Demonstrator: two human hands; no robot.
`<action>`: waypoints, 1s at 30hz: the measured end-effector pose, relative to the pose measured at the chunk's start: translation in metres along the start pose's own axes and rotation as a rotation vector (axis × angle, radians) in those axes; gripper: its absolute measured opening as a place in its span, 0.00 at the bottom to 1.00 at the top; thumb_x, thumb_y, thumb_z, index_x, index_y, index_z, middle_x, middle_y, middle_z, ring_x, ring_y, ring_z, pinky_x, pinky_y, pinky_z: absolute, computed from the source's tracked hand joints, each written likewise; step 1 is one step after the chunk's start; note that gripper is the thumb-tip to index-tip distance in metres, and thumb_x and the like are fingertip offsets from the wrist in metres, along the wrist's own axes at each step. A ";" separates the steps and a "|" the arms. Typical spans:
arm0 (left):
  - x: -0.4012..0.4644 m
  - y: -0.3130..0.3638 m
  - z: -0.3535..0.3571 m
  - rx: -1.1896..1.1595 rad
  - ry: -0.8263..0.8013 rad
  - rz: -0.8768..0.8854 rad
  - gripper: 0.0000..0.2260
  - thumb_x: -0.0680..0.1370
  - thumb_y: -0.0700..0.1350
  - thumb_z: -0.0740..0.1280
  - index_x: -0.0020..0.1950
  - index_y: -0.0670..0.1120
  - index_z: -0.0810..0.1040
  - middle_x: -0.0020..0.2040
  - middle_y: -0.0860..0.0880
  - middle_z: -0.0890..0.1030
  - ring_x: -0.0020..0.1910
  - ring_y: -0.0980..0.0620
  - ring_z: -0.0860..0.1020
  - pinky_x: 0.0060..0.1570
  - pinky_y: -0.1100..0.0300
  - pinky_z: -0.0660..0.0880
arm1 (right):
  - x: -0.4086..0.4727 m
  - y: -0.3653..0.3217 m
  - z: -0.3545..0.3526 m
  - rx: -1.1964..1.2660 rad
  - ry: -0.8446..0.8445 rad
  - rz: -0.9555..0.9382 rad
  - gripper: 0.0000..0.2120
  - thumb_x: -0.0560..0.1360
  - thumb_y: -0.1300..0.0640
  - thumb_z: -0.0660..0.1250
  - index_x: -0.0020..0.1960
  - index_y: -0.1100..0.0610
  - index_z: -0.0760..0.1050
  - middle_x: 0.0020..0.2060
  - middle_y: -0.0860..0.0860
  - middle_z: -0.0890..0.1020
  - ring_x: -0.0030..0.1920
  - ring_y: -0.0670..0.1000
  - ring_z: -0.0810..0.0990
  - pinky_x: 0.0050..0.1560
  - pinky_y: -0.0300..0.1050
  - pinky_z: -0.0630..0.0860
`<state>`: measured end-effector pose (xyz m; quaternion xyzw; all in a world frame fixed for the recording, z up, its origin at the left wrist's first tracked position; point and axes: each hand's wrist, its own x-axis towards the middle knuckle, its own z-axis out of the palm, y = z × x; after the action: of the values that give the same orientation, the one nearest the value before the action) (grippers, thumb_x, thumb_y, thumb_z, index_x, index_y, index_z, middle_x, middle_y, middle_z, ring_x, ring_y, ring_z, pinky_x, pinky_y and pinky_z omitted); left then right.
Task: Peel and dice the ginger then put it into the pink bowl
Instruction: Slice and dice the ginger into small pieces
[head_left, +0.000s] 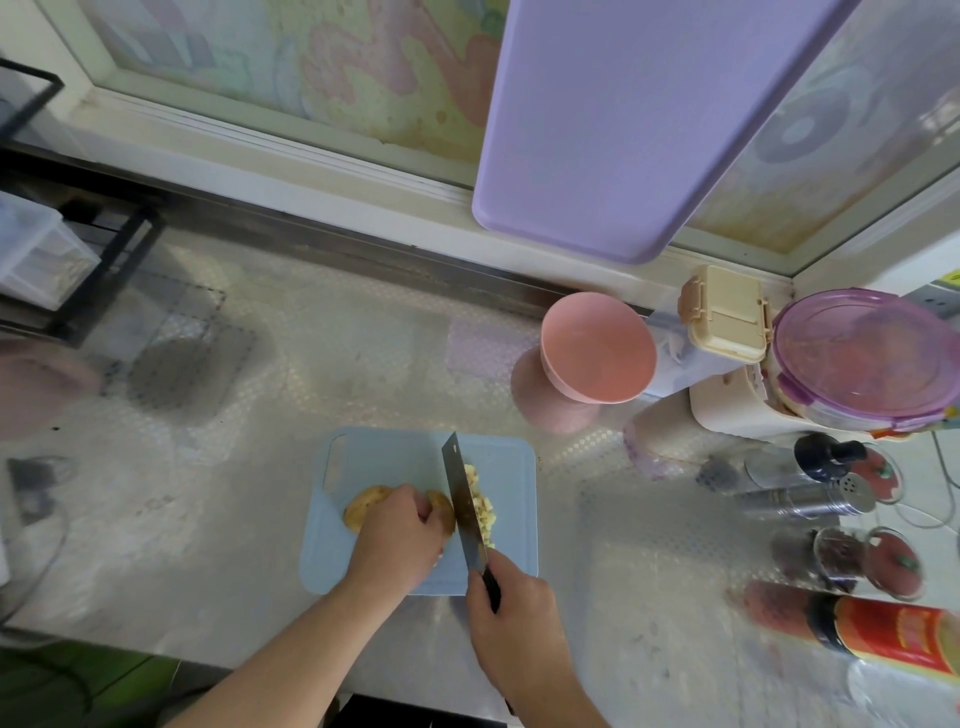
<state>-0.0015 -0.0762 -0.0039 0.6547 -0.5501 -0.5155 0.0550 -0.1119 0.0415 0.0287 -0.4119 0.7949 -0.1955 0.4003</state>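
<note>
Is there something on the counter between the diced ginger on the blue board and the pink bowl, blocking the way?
Nothing visible does. The diced ginger lies on the blue board, right of the knife. The pink bowl stands beyond the board's far right corner, and only bare counter shows between them.

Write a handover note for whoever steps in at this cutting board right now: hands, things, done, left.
Left hand: curled over the ginger, holding it down on the blue cutting board.
Right hand: grips the handle of the knife, blade standing on the board right beside the left fingers.
Diced ginger: a small pile on the board, on the right of the blade.
Pink bowl: behind the board to the right, nothing in it.
Done: part of the ginger is diced.
Left: dice the piece under the left hand, which seems to have skin on it, then move all the dice into the bowl.
</note>
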 end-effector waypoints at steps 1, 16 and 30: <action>0.000 0.000 0.000 0.008 0.003 -0.004 0.10 0.82 0.49 0.67 0.44 0.46 0.78 0.34 0.47 0.84 0.34 0.49 0.85 0.40 0.45 0.85 | 0.000 0.000 -0.001 -0.006 0.012 0.005 0.12 0.82 0.50 0.59 0.40 0.50 0.72 0.34 0.56 0.76 0.30 0.48 0.71 0.31 0.40 0.66; -0.002 0.004 -0.003 -0.010 -0.030 -0.008 0.09 0.83 0.46 0.66 0.44 0.45 0.76 0.37 0.43 0.82 0.29 0.48 0.84 0.35 0.44 0.85 | -0.005 -0.017 -0.003 -0.103 0.014 -0.004 0.11 0.82 0.51 0.58 0.41 0.50 0.71 0.31 0.52 0.75 0.30 0.48 0.72 0.30 0.41 0.67; 0.003 -0.001 -0.002 -0.014 -0.046 0.051 0.09 0.82 0.46 0.66 0.42 0.47 0.75 0.33 0.46 0.80 0.29 0.47 0.83 0.32 0.41 0.83 | -0.010 -0.023 -0.011 -0.394 -0.011 0.008 0.18 0.83 0.42 0.51 0.38 0.49 0.58 0.29 0.49 0.71 0.27 0.49 0.68 0.28 0.40 0.62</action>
<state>0.0000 -0.0789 -0.0057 0.6279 -0.5641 -0.5328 0.0602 -0.1057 0.0360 0.0544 -0.4802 0.8171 -0.0324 0.3173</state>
